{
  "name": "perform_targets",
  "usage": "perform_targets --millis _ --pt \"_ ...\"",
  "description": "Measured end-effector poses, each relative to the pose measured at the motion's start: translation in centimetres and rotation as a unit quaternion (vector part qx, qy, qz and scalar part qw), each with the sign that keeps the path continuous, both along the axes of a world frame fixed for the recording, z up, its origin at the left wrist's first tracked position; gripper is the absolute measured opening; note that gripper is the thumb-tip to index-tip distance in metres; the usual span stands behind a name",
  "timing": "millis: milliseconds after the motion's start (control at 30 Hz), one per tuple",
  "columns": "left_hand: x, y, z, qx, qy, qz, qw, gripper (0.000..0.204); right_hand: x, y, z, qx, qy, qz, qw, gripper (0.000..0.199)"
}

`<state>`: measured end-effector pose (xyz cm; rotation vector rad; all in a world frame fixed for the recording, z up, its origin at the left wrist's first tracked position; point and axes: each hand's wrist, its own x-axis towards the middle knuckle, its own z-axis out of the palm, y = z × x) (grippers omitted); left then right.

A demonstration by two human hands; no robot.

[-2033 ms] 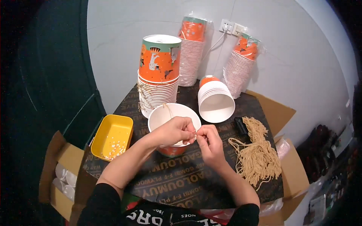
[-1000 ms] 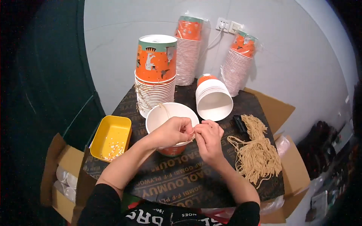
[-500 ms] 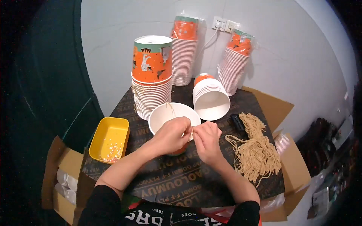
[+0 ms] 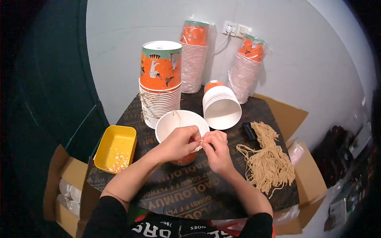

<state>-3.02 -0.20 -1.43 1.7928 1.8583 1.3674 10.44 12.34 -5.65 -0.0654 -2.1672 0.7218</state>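
A white-lined paper bucket (image 4: 168, 126) with an orange outside stands tilted at the middle of the table, its mouth facing up toward me. A tan string (image 4: 177, 116) comes through its far rim and runs down inside toward my hands. At the near right rim my left hand (image 4: 181, 143) is closed in a pinch on the string. My right hand (image 4: 216, 150) meets it there, thumb and forefinger pinched on the string's end. The fingers hide most of the string and that part of the rim.
Behind the bucket rises a stack of orange paper buckets (image 4: 160, 71) with strings at their rims. Wrapped stacks (image 4: 193, 63) stand by the wall, and nested buckets (image 4: 222, 111) lie sideways. A yellow tray (image 4: 116, 139) of small beads sits left, a tan string bundle (image 4: 270, 166) right.
Both hands stay at the rim, with the right fingers shifted slightly and curled closer to the left. The whole view has dipped a little.
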Motion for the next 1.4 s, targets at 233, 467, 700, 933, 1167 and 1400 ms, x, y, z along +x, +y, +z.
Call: perform_targets --millis 233,467,700,933,1167,1400 --pt "-1.1 0.1 -0.6 -0.015 -0.06 -0.027 0.998 0.01 -0.1 -0.3 0.3 0.035 0.016 0.025 0.999 0.006" --pt "-1.8 0.3 -0.9 -0.036 -0.11 -0.013 0.993 0.009 0.5 -0.7 1.8 0.117 0.009 0.042 0.992 0.004" --pt "-1.4 0.1 -0.1 -0.03 -0.049 0.079 0.995 0.011 1.6 -0.9 3.6 0.232 -0.035 0.073 0.969 0.007" --pt "-1.8 0.3 -0.5 -0.024 -0.056 0.1 0.993 0.012 1.5 0.0 3.4 0.219 -0.035 0.036 0.974 0.005" --pt "-1.9 0.5 -0.9 -0.02 -0.094 0.066 0.993 0.011 1.3 -1.1 2.3 0.058 -0.103 0.042 0.992 0.012" --pt "-2.0 0.3 -0.8 -0.011 -0.089 0.033 0.995 0.01 0.9 -1.0 1.2 0.1 -0.056 0.051 0.992 0.004"
